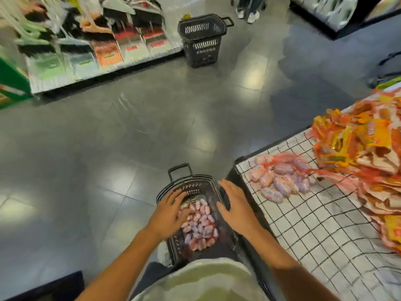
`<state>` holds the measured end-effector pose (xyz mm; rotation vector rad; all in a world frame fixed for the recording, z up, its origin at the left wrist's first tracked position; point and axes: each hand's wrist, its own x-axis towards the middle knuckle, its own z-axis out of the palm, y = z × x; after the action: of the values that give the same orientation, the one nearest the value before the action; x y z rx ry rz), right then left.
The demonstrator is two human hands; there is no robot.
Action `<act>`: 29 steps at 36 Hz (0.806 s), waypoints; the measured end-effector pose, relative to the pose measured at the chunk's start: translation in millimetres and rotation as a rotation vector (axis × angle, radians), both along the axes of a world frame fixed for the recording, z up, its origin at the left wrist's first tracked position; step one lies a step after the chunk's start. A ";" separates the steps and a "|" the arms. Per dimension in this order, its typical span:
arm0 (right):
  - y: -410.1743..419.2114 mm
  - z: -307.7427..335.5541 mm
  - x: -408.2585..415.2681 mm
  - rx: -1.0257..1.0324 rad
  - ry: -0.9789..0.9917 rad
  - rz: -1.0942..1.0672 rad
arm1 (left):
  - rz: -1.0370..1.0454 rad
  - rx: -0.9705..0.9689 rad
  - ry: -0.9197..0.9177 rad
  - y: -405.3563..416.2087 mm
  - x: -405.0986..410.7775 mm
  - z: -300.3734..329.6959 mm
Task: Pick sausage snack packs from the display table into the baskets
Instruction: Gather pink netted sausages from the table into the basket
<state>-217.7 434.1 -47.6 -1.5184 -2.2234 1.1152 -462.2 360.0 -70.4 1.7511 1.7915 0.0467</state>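
Standing over a grey tiled floor [134, 127], I have the display table [314, 213] with its black-checked cloth on my right, heaped with orange and yellow packets [364, 161] toward its far side. A second dark basket [201, 40] stands well apart up the aisle, beside a low shelf of goods [97, 48]. Just below me, touching the table's corner, sits the near basket [191, 213], its bottom filled with pink sausage snack packs [200, 224]. More of the same packs, a red-netted bundle [282, 179], lie on the table near its corner, just beyond my right hand. My left hand [169, 213] hangs over the basket's left rim, fingers spread and holding nothing, just above the packs inside. My right hand [235, 205] hovers over the right rim, flat, fingers straight, also holding nothing.
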 end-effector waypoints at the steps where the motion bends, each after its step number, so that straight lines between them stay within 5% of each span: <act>1: -5.6 -1.1 -15.4 -0.024 -0.020 0.036 | 0.023 -0.014 -0.012 -10.7 -14.7 -2.3; 15: -73.1 -70.9 -86.2 -0.407 -0.341 0.278 | 0.312 -0.304 -0.187 -139.7 -125.4 -68.6; 22: -70.1 -113.0 -58.3 -0.589 -0.369 0.077 | 0.370 -0.370 -0.204 -138.9 -115.0 -106.1; 29: -62.8 -219.5 -26.6 -0.707 -0.351 -0.065 | 0.379 -0.364 -0.251 -108.6 -54.1 -200.4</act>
<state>-244.3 371.3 -267.2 -2.1765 -2.0530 1.8661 -516.3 251.4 -270.8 1.0901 1.7883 0.0858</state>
